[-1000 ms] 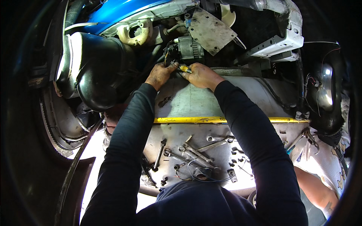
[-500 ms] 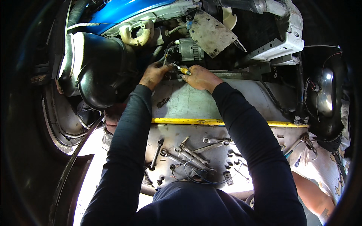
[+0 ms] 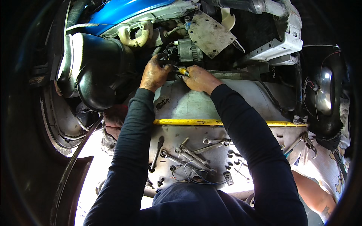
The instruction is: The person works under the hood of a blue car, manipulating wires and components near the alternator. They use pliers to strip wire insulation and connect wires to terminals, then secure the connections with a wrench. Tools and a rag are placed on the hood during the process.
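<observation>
In my right hand (image 3: 200, 79) is a small tool with a yellow barrel (image 3: 183, 71), its thin end pointing left toward my other hand. My left hand (image 3: 154, 72) is just left of the tool's tip, fingers curled at some dark wiring (image 3: 170, 56). What those fingers pinch is too dark and small to make out. A ribbed silver alternator (image 3: 187, 50) is mounted just beyond both hands. Below them spreads a grey metal panel (image 3: 188, 101) with a yellow bar (image 3: 192, 122) along its near edge.
Several wrenches (image 3: 194, 155), loose bolts and a thin cable lie on a metal surface (image 3: 169, 132) near my body. A large black housing (image 3: 102, 67) stands left, a flat metal plate (image 3: 211, 34) beyond. At lower right another person's bare limb (image 3: 315, 192) shows; pliers (image 3: 309, 143) lie nearby.
My left hand has shifted up and a little right, its fingers now higher beside the alternator. My right hand stays nearly in place with the yellow tool.
</observation>
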Demonstrator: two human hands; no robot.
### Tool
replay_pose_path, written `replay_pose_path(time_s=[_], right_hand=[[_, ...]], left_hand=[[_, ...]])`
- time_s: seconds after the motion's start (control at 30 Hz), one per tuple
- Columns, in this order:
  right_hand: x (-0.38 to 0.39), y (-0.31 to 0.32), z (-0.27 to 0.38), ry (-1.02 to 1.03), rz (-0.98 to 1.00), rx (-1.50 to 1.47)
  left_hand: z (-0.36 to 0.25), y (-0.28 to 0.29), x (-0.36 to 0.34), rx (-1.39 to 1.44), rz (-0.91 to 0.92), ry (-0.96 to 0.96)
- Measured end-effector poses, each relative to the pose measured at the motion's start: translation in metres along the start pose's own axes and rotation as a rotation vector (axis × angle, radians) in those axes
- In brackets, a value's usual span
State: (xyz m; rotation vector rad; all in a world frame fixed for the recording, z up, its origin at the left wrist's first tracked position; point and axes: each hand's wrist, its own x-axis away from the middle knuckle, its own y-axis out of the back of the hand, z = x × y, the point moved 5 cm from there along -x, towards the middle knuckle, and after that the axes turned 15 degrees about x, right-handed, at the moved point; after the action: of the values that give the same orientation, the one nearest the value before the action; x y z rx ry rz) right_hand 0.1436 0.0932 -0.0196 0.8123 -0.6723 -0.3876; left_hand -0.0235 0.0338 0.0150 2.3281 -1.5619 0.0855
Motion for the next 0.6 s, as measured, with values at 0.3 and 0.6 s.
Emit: replay_pose_path(time_s=[0.3,0.6], right_hand=[[0.001,0.003,-0.001,-0.026,0.090,0.055],[0.003,0.006,0.005,0.034,-0.017,0.056]], left_hand=[[-0.002,-0.016,0.002,0.417,0.071,0.168],[0.011,0.003,0.002,-0.115,0.104,0.329]])
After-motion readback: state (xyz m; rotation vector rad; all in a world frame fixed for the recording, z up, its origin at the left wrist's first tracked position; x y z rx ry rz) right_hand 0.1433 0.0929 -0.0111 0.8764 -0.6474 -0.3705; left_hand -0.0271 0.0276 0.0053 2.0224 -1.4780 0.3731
